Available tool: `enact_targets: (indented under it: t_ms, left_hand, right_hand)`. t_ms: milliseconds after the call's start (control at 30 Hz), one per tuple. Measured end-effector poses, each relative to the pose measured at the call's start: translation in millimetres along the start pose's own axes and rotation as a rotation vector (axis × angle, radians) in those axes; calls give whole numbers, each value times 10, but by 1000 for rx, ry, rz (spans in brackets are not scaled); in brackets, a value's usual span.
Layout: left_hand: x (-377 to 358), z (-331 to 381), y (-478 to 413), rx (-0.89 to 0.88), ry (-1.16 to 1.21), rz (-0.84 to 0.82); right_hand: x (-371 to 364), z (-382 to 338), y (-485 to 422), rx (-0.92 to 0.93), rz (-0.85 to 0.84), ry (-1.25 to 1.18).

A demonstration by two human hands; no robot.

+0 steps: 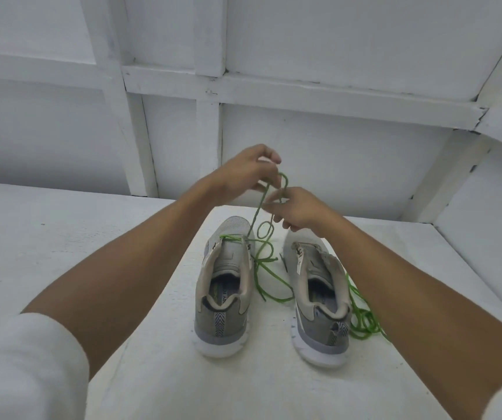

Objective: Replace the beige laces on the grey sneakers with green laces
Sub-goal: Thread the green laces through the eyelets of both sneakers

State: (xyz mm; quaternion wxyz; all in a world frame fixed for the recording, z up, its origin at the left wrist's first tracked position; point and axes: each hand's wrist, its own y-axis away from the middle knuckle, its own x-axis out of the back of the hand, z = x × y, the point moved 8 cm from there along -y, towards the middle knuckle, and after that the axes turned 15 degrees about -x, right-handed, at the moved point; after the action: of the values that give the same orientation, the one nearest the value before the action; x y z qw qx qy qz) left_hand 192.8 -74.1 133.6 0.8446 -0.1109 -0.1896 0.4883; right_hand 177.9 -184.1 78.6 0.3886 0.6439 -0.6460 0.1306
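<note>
Two grey sneakers stand side by side on a white surface, heels toward me. The left sneaker [224,286] has a green lace [259,207] threaded across its front eyelets. Both ends of that lace rise to my hands above the toes. My left hand [245,174] pinches one strand, and my right hand [292,207] pinches the other where the lace loops. Slack from this lace lies between the shoes. The right sneaker [316,295] shows no lace in its eyelets. A second green lace [363,319] lies bunched to its right, partly behind my right forearm.
The shoes sit on a white painted platform [152,374] that runs to a white panelled wall [274,40] at the back and to a side wall on the right. My white sleeves show at both lower corners.
</note>
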Motion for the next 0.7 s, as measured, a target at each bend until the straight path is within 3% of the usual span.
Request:
enact_targets:
  t_ms: [167, 267, 400, 500, 600, 700]
  left_hand:
    - [-101, 367, 186, -97, 120, -118]
    - [-144, 130, 356, 39, -39, -249]
    - [137, -247, 318, 98, -371, -78]
    - [-68, -379, 280, 124, -222, -147]
    - [-306, -287, 279, 93, -97, -252]
    - [-155, -209, 270, 45, -123, -166]
  right_hand:
    - [129, 120, -200, -79, 13, -103]
    - [233, 138, -231, -77, -2, -276]
    - [315, -225, -47, 91, -70, -466]
    - [367, -633, 213, 285, -114, -632]
    - [409, -877, 404, 441, -80, -651]
    - [478, -871, 422, 483, -74, -682]
